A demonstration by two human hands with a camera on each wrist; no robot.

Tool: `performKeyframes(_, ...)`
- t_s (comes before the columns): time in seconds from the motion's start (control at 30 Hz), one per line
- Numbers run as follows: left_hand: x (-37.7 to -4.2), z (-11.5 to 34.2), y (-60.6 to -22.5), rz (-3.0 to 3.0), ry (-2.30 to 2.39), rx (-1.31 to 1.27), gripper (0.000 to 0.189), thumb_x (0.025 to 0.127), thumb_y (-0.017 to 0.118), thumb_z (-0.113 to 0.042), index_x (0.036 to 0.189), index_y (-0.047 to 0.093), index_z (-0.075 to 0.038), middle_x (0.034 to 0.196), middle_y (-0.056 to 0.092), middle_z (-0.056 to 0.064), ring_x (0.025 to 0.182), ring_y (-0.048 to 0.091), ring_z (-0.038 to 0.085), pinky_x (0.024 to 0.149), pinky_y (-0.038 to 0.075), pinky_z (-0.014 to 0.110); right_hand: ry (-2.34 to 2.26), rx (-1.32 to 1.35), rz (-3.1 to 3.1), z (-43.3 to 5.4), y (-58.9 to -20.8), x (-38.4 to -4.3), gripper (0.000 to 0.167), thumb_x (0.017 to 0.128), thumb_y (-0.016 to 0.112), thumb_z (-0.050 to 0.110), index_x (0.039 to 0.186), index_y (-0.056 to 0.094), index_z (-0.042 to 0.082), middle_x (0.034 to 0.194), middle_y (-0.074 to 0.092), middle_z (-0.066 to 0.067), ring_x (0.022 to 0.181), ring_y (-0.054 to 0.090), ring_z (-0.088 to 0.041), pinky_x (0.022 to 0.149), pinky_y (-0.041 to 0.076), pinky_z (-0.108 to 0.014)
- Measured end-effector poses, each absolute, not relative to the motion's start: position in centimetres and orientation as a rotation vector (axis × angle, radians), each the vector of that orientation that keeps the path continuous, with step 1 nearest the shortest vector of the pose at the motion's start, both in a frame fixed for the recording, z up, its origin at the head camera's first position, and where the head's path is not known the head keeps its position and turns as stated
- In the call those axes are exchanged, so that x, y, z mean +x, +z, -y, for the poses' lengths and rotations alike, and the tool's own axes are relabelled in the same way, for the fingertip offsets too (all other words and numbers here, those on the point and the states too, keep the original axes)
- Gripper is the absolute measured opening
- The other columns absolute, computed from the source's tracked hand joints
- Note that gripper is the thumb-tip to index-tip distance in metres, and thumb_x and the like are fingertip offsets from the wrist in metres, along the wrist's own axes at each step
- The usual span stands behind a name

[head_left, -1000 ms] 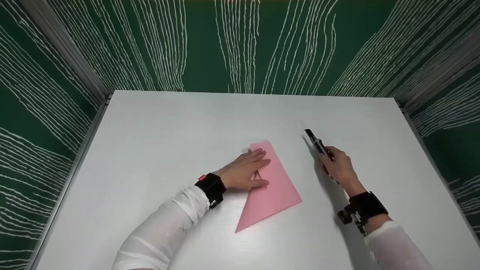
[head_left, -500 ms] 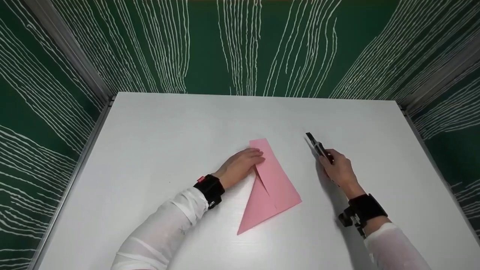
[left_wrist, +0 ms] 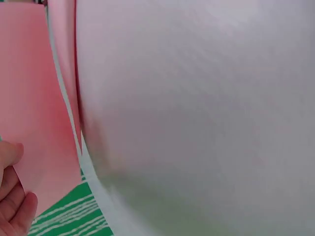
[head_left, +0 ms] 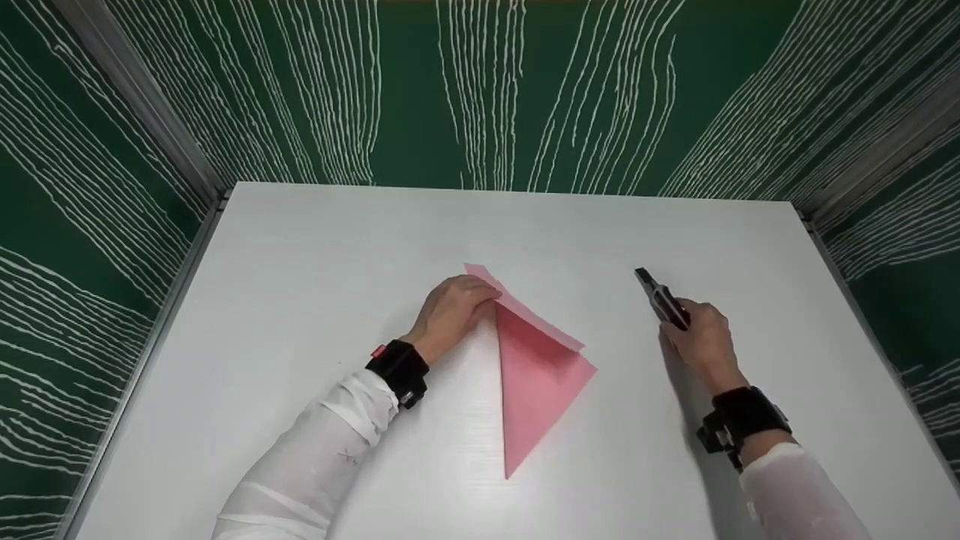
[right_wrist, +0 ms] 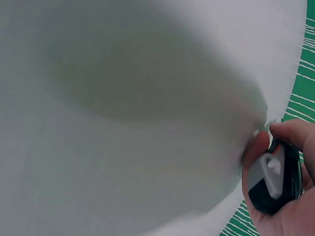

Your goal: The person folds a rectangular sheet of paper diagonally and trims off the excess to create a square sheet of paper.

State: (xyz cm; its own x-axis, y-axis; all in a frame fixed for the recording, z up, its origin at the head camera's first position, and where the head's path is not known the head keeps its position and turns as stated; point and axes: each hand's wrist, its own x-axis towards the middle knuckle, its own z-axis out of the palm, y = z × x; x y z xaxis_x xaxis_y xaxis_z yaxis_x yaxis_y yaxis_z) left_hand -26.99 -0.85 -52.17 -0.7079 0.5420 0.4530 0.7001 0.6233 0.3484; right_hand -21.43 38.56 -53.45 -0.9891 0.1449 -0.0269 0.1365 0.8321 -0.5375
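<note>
A folded sheet of pink paper (head_left: 529, 397) is in the middle of the head view, its upper flap (head_left: 536, 319) raised off the lower layer. My left hand (head_left: 454, 307) pinches the paper near its far-left corner. In the left wrist view the thumb and fingers (left_wrist: 24, 211) hold the edge of the pink paper (left_wrist: 29, 98), and a gap shows between its layers. Apart from the paper, on the right, my right hand (head_left: 705, 341) grips a utility knife (head_left: 664, 300) that points away and to the left. The right wrist view shows the grey-and-black butt of the utility knife (right_wrist: 270, 182) inside the curled fingers.
Everything is over a white table (head_left: 337, 240). Green walls with wavy white lines (head_left: 405, 97) rise behind it and at both sides, with grey metal posts at the corners. Black wrist cameras (head_left: 401, 371) sit on both wrists over white sleeves.
My left hand has gone from lying flat on the paper to pinching its far end, turning the paper and lifting the flap. My right hand has shifted slightly right with the utility knife.
</note>
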Motion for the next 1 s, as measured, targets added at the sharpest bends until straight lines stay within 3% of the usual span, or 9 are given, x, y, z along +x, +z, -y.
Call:
performKeyframes(0.17, -27.3, 1.7, -51.8, 2.548, -0.761, -0.862, 0.018, 0.093, 0.07, -0.01, 0.109, 0.078, -0.012, 0.104, 0.078, 0.001, 0.104, 0.071, 0.017, 0.096, 0.055, 0.032, 0.712, -0.153, 2.923, -38.6, -53.8, -21.3, 0.049, 0.095, 0.062, 0.008, 0.138, 0.05, -0.012, 0.109, 0.057, -0.035, 0.093, 0.056, -0.04, 0.076, 0.05, -0.048)
performKeyframes(0.3, -27.5, 2.4, -51.6, 2.562, -0.766, -0.793, 0.017, 0.093, 0.07, -0.011, 0.108, 0.078, -0.013, 0.104, 0.078, 0.001, 0.101, 0.073, 0.016, 0.094, 0.056, 0.031, 0.669, -0.161, 2.867, -38.7, -54.0, -21.5, 0.048, 0.094, 0.063, 0.005, 0.135, 0.05, -0.015, 0.11, 0.058, -0.038, 0.097, 0.056, -0.046, 0.081, 0.049, -0.056)
performKeyframes(0.5, -28.1, 3.9, -51.5, 2.528, -0.794, -0.707, 0.017, 0.09, 0.072, -0.008, 0.106, 0.079, -0.012, 0.104, 0.079, 0.003, 0.1, 0.073, 0.019, 0.094, 0.056, 0.035, 0.632, -0.18, 2.781, -39.0, -54.4, -21.6, 0.033, 0.091, 0.065, 0.001, 0.119, 0.057, -0.015, 0.11, 0.058, -0.038, 0.1, 0.056, -0.052, 0.084, 0.047, -0.06)
performKeyframes(0.63, -28.7, 5.6, -51.7, 2.5, -0.768, -0.626, 0.018, 0.088, 0.074, -0.006, 0.105, 0.079, -0.011, 0.101, 0.079, 0.005, 0.096, 0.074, 0.021, 0.091, 0.056, 0.037, 0.598, -0.188, 2.769, -39.1, -54.6, -21.4, 0.031, 0.091, 0.065, -0.001, 0.118, 0.06, -0.015, 0.117, 0.051, -0.04, 0.106, 0.051, -0.056, 0.088, 0.046, -0.063)
performKeyframes(0.8, -29.2, 7.7, -51.9, 2.574, -0.606, -0.447, 0.017, 0.089, 0.074, -0.009, 0.104, 0.08, -0.016, 0.098, 0.079, 0.002, 0.089, 0.076, 0.02, 0.093, 0.053, 0.04, 0.546, -0.158, 2.756, -39.2, -54.6, -21.3, 0.03, 0.09, 0.064, -0.001, 0.118, 0.061, -0.015, 0.115, 0.052, -0.041, 0.102, 0.051, -0.058, 0.082, 0.045, -0.064)
performKeyframes(0.9, -29.2, 8.6, -52.1, 2.669, -0.437, -0.368, 0.016, 0.091, 0.071, -0.009, 0.101, 0.081, -0.017, 0.089, 0.079, 0.003, 0.082, 0.076, 0.021, 0.096, 0.05, 0.044, 0.509, -0.132, 2.755, -39.3, -54.5, -21.3, 0.033, 0.09, 0.065, 0.0, 0.119, 0.061, -0.014, 0.113, 0.053, -0.041, 0.099, 0.052, -0.059, 0.079, 0.045, -0.065)
performKeyframes(1.0, -29.1, 9.0, -52.5, 2.742, -0.126, -0.347, 0.018, 0.089, 0.067, -0.001, 0.084, 0.079, -0.013, 0.07, 0.075, 0.004, 0.067, 0.072, 0.018, 0.094, 0.053, 0.043, 0.483, -0.122, 2.774, -39.5, -54.4, -21.3, 0.037, 0.089, 0.065, 0.001, 0.122, 0.059, -0.014, 0.113, 0.054, -0.042, 0.099, 0.052, -0.06, 0.079, 0.044, -0.067)
